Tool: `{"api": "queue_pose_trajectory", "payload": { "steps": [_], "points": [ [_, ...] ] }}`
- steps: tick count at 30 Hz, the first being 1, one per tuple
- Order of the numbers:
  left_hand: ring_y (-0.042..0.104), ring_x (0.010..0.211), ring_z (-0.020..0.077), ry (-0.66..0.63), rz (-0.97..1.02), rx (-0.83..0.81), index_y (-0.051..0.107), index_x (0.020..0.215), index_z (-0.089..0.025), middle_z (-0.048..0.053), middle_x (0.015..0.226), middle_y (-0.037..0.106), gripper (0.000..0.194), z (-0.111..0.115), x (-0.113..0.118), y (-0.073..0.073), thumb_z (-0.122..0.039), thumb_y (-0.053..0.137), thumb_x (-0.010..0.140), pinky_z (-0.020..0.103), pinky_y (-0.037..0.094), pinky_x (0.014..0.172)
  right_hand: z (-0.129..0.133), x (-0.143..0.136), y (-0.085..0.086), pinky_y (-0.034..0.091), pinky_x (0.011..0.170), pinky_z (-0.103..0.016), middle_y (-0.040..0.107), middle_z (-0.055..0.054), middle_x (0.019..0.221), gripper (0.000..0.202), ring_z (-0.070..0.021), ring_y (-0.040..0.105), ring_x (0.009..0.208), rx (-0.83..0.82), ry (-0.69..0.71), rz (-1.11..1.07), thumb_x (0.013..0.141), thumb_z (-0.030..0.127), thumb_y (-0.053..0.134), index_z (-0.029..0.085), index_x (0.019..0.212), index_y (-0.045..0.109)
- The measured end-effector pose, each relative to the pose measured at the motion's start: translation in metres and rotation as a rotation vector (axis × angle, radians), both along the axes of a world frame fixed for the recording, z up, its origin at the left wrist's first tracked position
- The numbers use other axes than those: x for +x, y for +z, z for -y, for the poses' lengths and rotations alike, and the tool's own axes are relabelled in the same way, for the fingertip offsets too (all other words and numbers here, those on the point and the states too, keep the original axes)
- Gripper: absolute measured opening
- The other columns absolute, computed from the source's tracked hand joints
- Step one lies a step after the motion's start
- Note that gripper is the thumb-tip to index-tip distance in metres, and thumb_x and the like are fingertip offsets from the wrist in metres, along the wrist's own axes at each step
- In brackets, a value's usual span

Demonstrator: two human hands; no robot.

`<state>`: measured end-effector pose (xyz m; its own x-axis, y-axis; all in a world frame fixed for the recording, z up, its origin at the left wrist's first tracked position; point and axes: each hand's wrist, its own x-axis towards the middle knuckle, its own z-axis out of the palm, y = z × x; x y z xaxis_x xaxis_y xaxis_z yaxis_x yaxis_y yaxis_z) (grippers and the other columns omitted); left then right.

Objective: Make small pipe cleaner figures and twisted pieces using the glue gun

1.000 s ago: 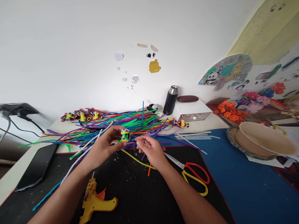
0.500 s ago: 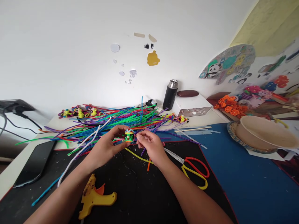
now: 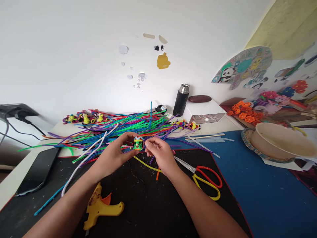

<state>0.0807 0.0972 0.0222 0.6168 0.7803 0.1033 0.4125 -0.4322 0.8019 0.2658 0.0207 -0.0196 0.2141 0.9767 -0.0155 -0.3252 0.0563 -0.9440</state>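
Note:
My left hand (image 3: pixel 116 155) pinches a small colourful figure (image 3: pixel 138 144) between thumb and fingers; it is green and black with blue on top and orange at its base. Just right of the figure is my right hand (image 3: pixel 159 152), its thumb and fingertips pressed together; whatever they hold is too small to name. Behind both hands lies a heap of coloured pipe cleaners (image 3: pixel 138 124). A yellow glue gun (image 3: pixel 104 209) rests on the black mat below my left forearm. Scissors with red and yellow handles (image 3: pixel 189 168) lie right of my right hand.
A phone (image 3: pixel 38 170) lies at the left. Finished figures (image 3: pixel 85 117) sit behind the heap. Farther right are a black flask (image 3: pixel 181 100), a white box (image 3: pixel 204 110), clear sticks (image 3: pixel 205 140) and a large bowl (image 3: pixel 279 140) on the blue mat (image 3: pixel 262 195).
The figure has turned slightly in my left hand, so its green and black side shows a little differently. My hands otherwise keep nearly the same pose, and the view has shifted slightly.

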Motion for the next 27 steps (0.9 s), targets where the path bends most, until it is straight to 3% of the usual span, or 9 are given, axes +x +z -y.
{"api": "queue_pose_trajectory", "payload": {
  "steps": [7, 14, 27],
  "points": [
    [0.068, 0.116, 0.0309, 0.002, 0.021, 0.007, 0.059, 0.129, -0.026, 0.009, 0.124, 0.072, 0.049, 0.000, -0.001, -0.001, -0.050, 0.074, 0.089, 0.048, 0.054, 0.102, -0.002, 0.004, -0.003, 0.043, 0.062, -0.030, 0.065, 0.001, 0.074, 0.037, -0.0129, 0.056, 0.060, 0.019, 0.017, -0.027, 0.083, 0.050, 0.080, 0.018, 0.099, 0.071],
    [0.069, 0.114, 0.0308, -0.017, 0.017, 0.023, 0.062, 0.125, -0.025, 0.008, 0.123, 0.073, 0.047, 0.002, -0.002, 0.010, -0.053, 0.072, 0.088, 0.047, 0.057, 0.101, 0.002, 0.004, 0.003, 0.048, 0.067, -0.031, 0.063, 0.003, 0.084, 0.056, -0.0139, 0.059, 0.068, 0.061, 0.180, -0.026, 0.081, 0.042, 0.086, 0.024, 0.129, 0.064],
    [0.069, 0.119, 0.0308, -0.055, -0.023, 0.048, 0.065, 0.127, -0.027, 0.007, 0.128, 0.072, 0.044, 0.007, -0.002, 0.016, -0.046, 0.071, 0.088, 0.046, 0.056, 0.104, 0.001, 0.002, -0.006, 0.047, 0.070, -0.031, 0.062, 0.001, 0.091, 0.058, -0.0164, 0.061, 0.079, 0.039, 0.208, 0.075, 0.079, 0.037, 0.088, 0.026, 0.130, 0.062]
  ]
}}
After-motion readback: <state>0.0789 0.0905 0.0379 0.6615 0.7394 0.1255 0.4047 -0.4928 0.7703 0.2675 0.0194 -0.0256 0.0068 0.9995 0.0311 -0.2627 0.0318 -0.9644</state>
